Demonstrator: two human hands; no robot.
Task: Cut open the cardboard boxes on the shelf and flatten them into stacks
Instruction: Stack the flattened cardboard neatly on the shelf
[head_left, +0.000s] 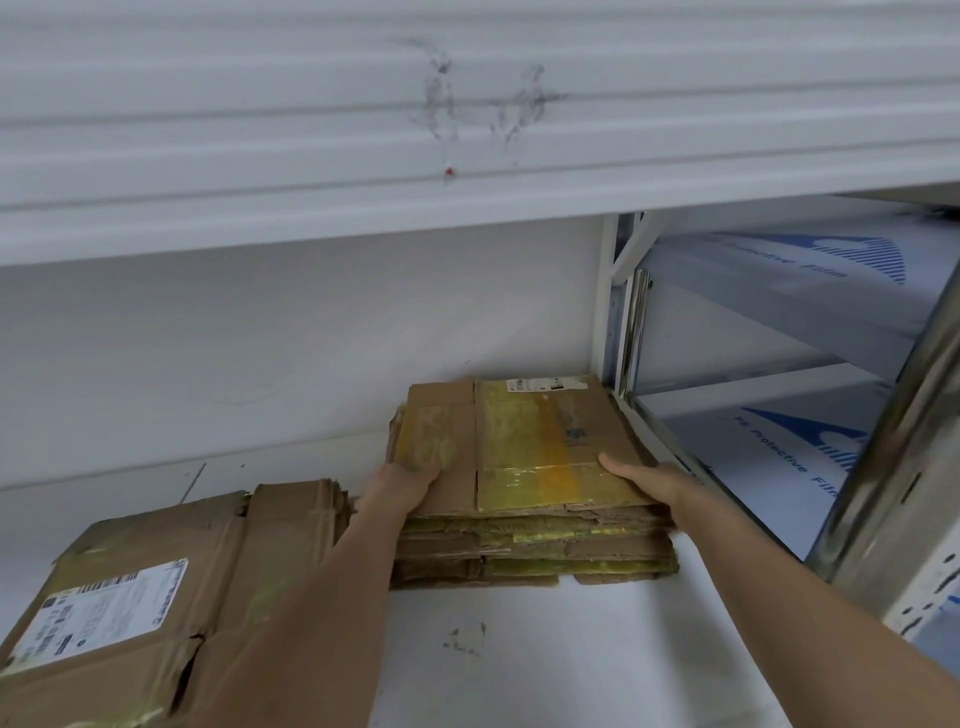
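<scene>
A stack of flattened cardboard boxes (530, 447) with yellowed tape lies on the white shelf (545, 649), pushed toward the back right corner. My left hand (400, 491) rests on the stack's left front part, fingers spread over the top sheet. At the right front corner, my right hand (641, 480) holds the stack, thumb lying on top while the fingers stay hidden at the side. A second flattened pile (156, 587) with a white shipping label lies at the near left, partly under my left forearm.
The shelf above (363, 208) hangs low over the stack. A white upright post (613, 312) and a shiny metal post (893, 447) stand at the right, with film-covered panels (779, 441) beyond them. The back wall is white.
</scene>
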